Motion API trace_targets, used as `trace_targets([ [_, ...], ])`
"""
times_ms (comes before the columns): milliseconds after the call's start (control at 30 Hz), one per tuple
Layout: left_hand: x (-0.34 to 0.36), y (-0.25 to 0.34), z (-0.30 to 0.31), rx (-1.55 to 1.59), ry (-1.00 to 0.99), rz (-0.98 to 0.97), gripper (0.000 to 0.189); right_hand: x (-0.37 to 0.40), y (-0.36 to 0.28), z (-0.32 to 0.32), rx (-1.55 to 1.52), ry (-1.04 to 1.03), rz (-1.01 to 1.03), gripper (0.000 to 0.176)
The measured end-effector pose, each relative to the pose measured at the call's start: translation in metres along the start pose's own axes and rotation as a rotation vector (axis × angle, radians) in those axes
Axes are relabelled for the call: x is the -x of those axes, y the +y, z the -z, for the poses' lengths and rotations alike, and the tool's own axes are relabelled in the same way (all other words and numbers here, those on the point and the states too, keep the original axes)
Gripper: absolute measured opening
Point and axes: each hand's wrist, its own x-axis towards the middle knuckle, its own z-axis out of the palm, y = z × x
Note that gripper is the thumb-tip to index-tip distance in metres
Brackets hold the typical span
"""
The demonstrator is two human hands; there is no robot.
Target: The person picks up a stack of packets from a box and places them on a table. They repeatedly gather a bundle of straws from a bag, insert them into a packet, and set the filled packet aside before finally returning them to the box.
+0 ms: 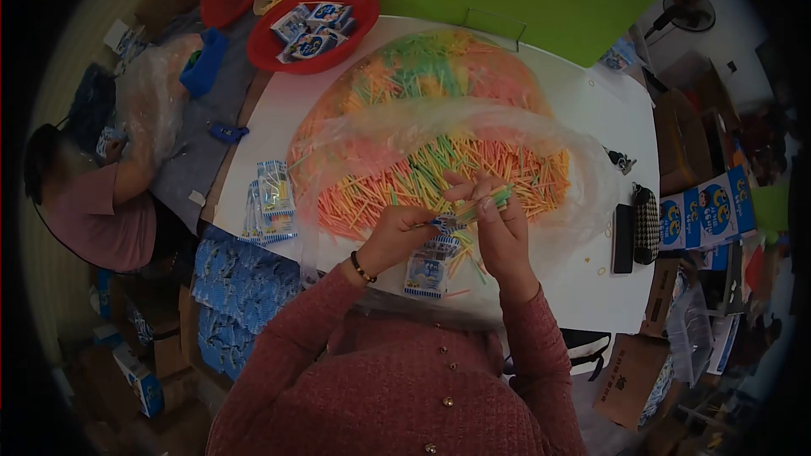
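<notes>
My left hand [394,241] pinches the edge of a small blue-and-white packet [446,223] in front of my chest. In my right hand [505,245], the fingers close on several thin pastel sticks [500,198], held beside the packet's top end. Below my hands, more blue-and-white packets [425,275] lie on the table with a few loose sticks next to them. Just beyond is a large heap of pink, yellow and green sticks [422,173] inside an opened clear plastic bag [557,131]. Filled packets [273,190] are piled at the table's left side.
A red bowl [363,29] of packets stands at the back left. On the right are a black case [623,241], a patterned pouch [645,224] and keys [623,160]. A box of blue packets [241,287] sits left below the table. Another person [101,211] works at left.
</notes>
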Motion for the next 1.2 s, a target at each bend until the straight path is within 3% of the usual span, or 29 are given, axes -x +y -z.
trace_targets([
  [67, 0.001, 0.0, -0.002, 0.027, 0.026, -0.045, 0.017, 0.0, 0.004, 0.0, -0.021, -0.015, -0.035, 0.011],
  [133, 0.001, -0.004, -0.003, 0.05, 0.032, -0.069, 0.016, 0.001, 0.012, 0.008, 0.312, -0.123, -0.042, 0.011],
  [267, 0.004, -0.008, -0.003, 0.143, -0.029, -0.022, 0.016, 0.006, 0.016, 0.016, 0.625, -0.254, -0.044, 0.019],
  [433, 0.002, -0.012, -0.007, 0.352, -0.016, 0.01, 0.026, 0.009, -0.005, 0.008, 0.832, -0.188, 0.021, 0.048],
  [500, -0.003, -0.005, -0.005, 0.375, 0.018, -0.019, 0.03, 0.003, -0.013, 0.015, 0.863, -0.122, 0.036, 0.043],
  [567, -0.009, 0.003, -0.002, 0.272, -0.001, -0.202, 0.034, 0.001, -0.017, 0.023, 0.891, -0.058, 0.05, 0.039],
  [633, -0.014, 0.004, 0.001, 0.191, -0.02, -0.274, 0.037, 0.001, -0.014, 0.028, 1.168, -0.085, 0.243, 0.027],
  [667, -0.017, 0.008, 0.003, 0.113, -0.038, -0.34, 0.04, -0.001, -0.01, 0.028, 1.164, -0.088, 0.249, 0.027],
  [733, -0.016, 0.016, 0.003, 0.168, -0.045, -0.299, 0.045, 0.003, 0.002, 0.025, 1.291, 0.067, 0.241, 0.017],
  [867, -0.012, 0.015, 0.006, 0.339, -0.084, -0.247, 0.057, 0.008, 0.012, 0.018, 1.154, 0.093, 0.267, 0.017],
  [1000, -0.002, 0.011, 0.004, 0.523, 0.082, -0.198, 0.048, 0.008, 0.007, 0.004, 1.091, 0.086, 0.305, 0.015],
  [1067, 0.004, 0.001, 0.02, 0.006, 0.021, -0.464, 0.04, 0.009, 0.005, -0.001, 1.039, 0.019, 0.301, 0.015],
  [1100, 0.015, 0.008, 0.026, -0.025, 0.05, -0.459, 0.04, 0.011, 0.004, -0.004, 1.036, -0.047, 0.268, 0.016],
  [1167, 0.041, 0.027, 0.03, -0.049, 0.342, -0.4, 0.039, 0.015, 0.003, -0.009, 1.001, -0.137, 0.248, 0.017],
  [1200, 0.051, 0.048, 0.039, 0.017, 0.507, -0.364, 0.042, 0.021, -0.001, -0.01, 0.808, -0.044, 0.157, 0.015],
])
